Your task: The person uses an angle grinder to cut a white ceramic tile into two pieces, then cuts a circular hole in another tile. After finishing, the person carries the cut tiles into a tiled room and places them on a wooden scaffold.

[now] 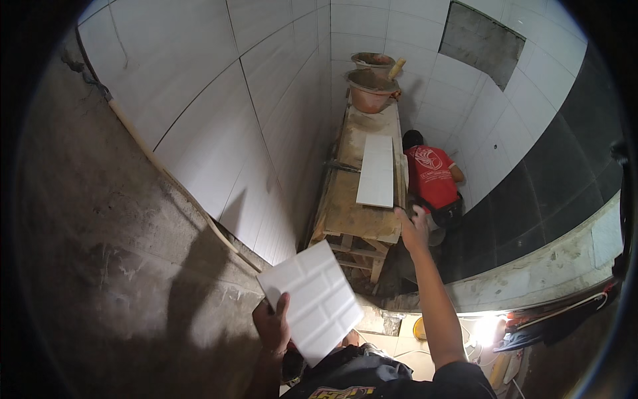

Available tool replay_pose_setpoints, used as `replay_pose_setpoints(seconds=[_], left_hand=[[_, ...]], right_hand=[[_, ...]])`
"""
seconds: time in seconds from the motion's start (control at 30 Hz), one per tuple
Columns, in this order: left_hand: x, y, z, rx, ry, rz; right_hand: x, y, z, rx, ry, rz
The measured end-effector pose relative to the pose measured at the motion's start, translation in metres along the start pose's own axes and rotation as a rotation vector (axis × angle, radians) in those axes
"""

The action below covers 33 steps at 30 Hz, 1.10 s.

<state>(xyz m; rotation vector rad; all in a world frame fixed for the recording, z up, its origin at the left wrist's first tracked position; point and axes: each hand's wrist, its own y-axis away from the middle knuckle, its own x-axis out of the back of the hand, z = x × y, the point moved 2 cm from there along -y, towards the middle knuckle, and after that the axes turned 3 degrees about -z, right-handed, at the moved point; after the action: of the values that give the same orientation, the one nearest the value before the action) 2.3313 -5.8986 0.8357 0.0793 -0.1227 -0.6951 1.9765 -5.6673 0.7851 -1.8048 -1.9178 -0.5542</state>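
I hold a white tile (312, 302) in my left hand (272, 326), near me and low in the view. My fingers are clamped on its near left edge, with my thumb on top. The tile is flat and square, with thin lines that make it look like little bricks. It looks clean and whole.

My right hand (413, 227) reaches far out to the wooden table (352, 216). Its fingers are apart and touch the table's near edge; they hold nothing.

The left wall (219, 120) has many white tiles on it already. I think a lot is left, since the gray wall (113, 266) near me is bare.
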Motion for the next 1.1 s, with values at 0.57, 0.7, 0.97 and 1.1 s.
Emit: replay_pose_setpoints(seconds=[0.57,0.7,0.97,1.1], left_hand=[[-0.124,-0.054,-0.089,0.422,0.816,-0.223],[-0.131,-0.057,-0.095,0.440,0.803,-0.264],[-0.090,-0.036,-0.112,0.407,0.745,-0.427],[-0.070,-0.001,-0.124,0.540,0.775,-0.415]], right_hand=[[0.032,0.281,0.250,-1.044,-0.369,-0.143],[0.035,0.258,0.227,-0.958,-0.481,-0.063],[0.041,0.190,0.114,-0.604,-0.884,-0.299],[0.025,0.183,0.085,-0.771,-1.023,-0.413]])
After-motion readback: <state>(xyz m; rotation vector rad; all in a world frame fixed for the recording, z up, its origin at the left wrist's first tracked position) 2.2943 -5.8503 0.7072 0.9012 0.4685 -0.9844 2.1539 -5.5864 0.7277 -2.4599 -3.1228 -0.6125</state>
